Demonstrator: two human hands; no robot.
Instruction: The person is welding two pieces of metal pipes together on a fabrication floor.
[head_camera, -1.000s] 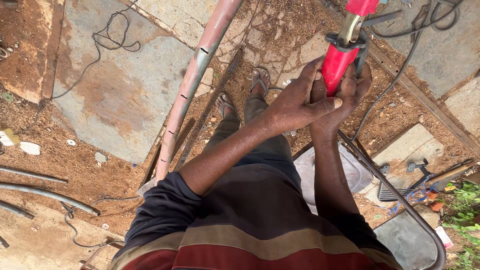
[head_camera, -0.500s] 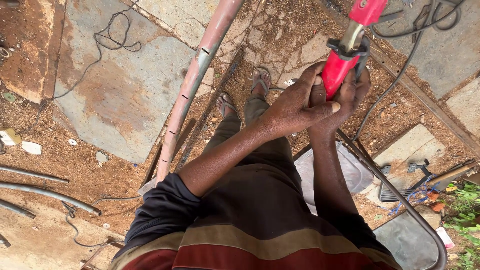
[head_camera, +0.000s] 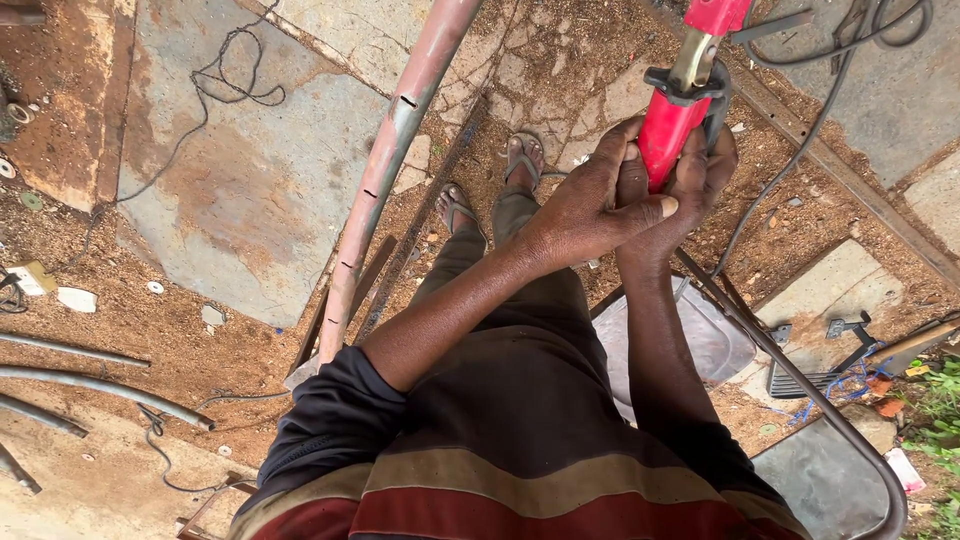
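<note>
Between the closed fingers of both hands stands a red tool handle (head_camera: 668, 135), tilted slightly with its upper end leaning away from the person; a brass-coloured neck and a black clamp-like collar (head_camera: 690, 82) sit just above the fingertips, and a second red section continues past the top edge of the view. Left hand (head_camera: 590, 205): fingers curled fully shut, wrapped over the right hand and the lower part of the handle, thumb laid across the front. Right hand (head_camera: 690, 185): fingers closed tightly around the handle from the far side, partly hidden by the left hand. Left of the fingers, and well apart from them, a long rusty pink pipe (head_camera: 395, 160) runs diagonally across the paved ground (head_camera: 230, 190). Below the fingers, past the wrists, the person's two sandalled feet (head_camera: 490, 185) rest on reddish soil. Right of the fingers, a black cable (head_camera: 800, 150) trails over the ground, and a thin bent metal bar (head_camera: 800, 385) curves down beneath the right forearm. Far left of the fingers lie several grey pipes (head_camera: 90, 385).
</note>
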